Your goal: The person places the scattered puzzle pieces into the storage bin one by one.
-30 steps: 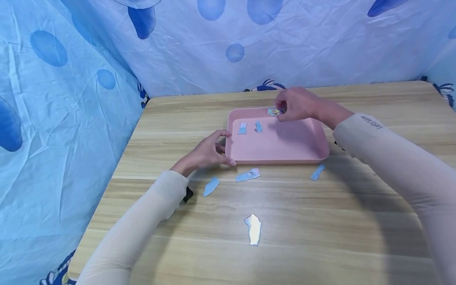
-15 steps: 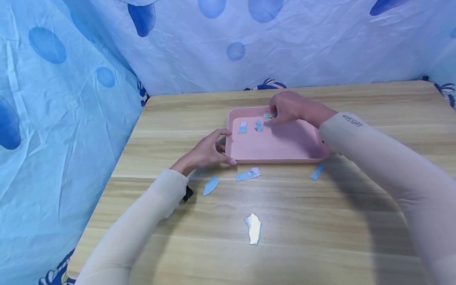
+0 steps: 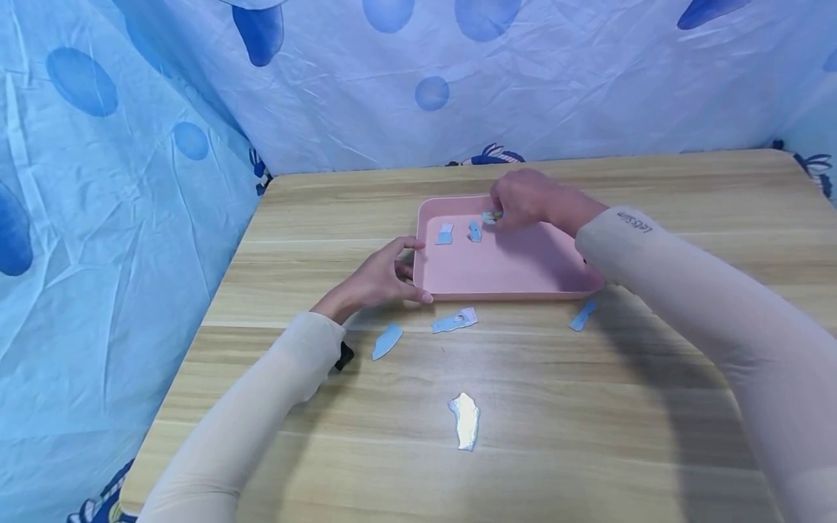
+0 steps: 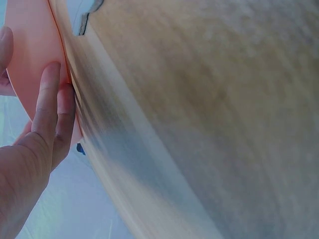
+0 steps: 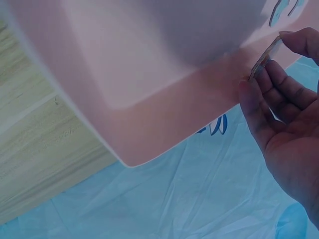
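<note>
A pink tray (image 3: 503,269) stands on the table toward its back. My left hand (image 3: 382,276) holds the tray at its left end, thumb at the front corner and fingers along the side wall (image 4: 37,59). Over the tray's back part, my right hand (image 3: 530,200) pinches a small printed puzzle piece (image 3: 489,217) between thumb and fingertips. The right wrist view shows this puzzle piece (image 5: 266,57) edge-on, close by the tray's wall. Two blue puzzle pieces lie in the tray: one with a pink end (image 3: 445,234) and a narrow one (image 3: 474,231).
On the wooden table (image 3: 523,450), in front of the tray, lie a blue puzzle piece (image 3: 388,341), a longer pink-ended piece (image 3: 455,320), a small blue piece (image 3: 582,316) and a shiny, glare-lit piece (image 3: 466,421). A blue patterned cloth (image 3: 327,94) hangs behind and left.
My right hand has moved left and slightly toward me with the puzzle piece, lower over the tray's back part. My left hand has stayed at the tray's left end.
</note>
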{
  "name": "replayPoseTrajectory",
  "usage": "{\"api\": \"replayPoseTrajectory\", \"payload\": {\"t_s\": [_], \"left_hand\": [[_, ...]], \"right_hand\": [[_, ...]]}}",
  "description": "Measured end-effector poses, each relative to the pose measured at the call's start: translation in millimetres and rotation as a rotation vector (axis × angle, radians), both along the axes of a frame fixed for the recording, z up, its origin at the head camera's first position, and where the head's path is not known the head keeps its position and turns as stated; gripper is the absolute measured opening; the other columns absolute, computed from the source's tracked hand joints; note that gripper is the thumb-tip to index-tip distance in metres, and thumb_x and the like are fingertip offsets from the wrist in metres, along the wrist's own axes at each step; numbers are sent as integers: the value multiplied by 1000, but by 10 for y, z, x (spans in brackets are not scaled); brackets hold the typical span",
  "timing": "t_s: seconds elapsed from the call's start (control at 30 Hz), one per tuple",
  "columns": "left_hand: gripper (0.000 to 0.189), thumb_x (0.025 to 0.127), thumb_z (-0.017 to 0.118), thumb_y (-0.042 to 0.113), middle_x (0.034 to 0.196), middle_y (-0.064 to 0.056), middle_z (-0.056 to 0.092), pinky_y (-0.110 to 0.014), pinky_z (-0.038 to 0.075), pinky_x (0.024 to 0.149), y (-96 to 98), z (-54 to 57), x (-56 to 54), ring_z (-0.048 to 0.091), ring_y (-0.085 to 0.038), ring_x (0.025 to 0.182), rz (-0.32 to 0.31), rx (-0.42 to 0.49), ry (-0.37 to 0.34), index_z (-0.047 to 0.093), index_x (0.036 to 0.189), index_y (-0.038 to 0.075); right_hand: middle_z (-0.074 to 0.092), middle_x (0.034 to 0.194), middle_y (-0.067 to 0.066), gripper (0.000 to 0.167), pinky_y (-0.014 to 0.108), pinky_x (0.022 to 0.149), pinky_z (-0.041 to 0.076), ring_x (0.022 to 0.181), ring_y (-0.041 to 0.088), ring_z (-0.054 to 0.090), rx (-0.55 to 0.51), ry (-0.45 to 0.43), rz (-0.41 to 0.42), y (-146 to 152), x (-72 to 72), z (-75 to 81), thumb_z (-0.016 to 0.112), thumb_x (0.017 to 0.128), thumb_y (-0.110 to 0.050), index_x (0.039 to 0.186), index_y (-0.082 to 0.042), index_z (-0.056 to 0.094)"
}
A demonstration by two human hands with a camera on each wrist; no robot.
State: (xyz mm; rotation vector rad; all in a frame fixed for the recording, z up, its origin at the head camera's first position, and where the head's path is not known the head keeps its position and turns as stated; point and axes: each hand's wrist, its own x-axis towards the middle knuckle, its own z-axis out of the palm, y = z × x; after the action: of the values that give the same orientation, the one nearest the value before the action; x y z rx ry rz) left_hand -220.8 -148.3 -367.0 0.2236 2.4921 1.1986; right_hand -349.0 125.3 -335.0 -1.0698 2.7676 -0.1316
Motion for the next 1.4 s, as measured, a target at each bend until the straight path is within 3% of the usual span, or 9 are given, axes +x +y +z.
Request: {"api": "replayPoseTrajectory", "payload": {"t_s": [0.27,0.6,0.97,1.2,1.4], "left_hand": [[95,63,92,27,108,-4,63,-39,44,89,-14,13,4,62,-17,99,4,-14,-6,38,141,26],[96,62,92,28,110,-4,62,-37,46,84,-36,-12,20,62,-17,99,14,-7,-4,38,141,26],[95,63,92,27,108,-4,63,-39,46,85,-18,-17,5,62,-19,99,8,-10,-16,38,141,26],[94,63,92,28,107,-4,63,-38,45,86,6,-18,3,62,-18,98,2,-20,-9,39,140,27],[95,62,92,27,108,-4,63,-38,45,86,10,-13,-10,62,-18,98,3,-11,-7,39,140,26]], "right_hand": [[46,58,-1,31,32,55,33,55,17,41,48,39,-11,-28,51,-42,65,84,-35,67,-11,55],[38,60,0,26,32,54,32,55,18,37,154,-5,-40,-93,88,-103,65,82,-25,68,-12,48],[31,54,-3,25,29,50,25,51,14,28,31,-114,-79,-28,96,-183,59,75,-14,58,-14,42],[27,53,-4,25,29,50,24,51,13,25,8,-112,-101,-38,110,-196,56,74,-11,57,-14,39],[34,55,-1,27,29,51,29,50,14,33,20,-87,-96,-66,91,-192,60,80,-13,59,-11,45]]}}
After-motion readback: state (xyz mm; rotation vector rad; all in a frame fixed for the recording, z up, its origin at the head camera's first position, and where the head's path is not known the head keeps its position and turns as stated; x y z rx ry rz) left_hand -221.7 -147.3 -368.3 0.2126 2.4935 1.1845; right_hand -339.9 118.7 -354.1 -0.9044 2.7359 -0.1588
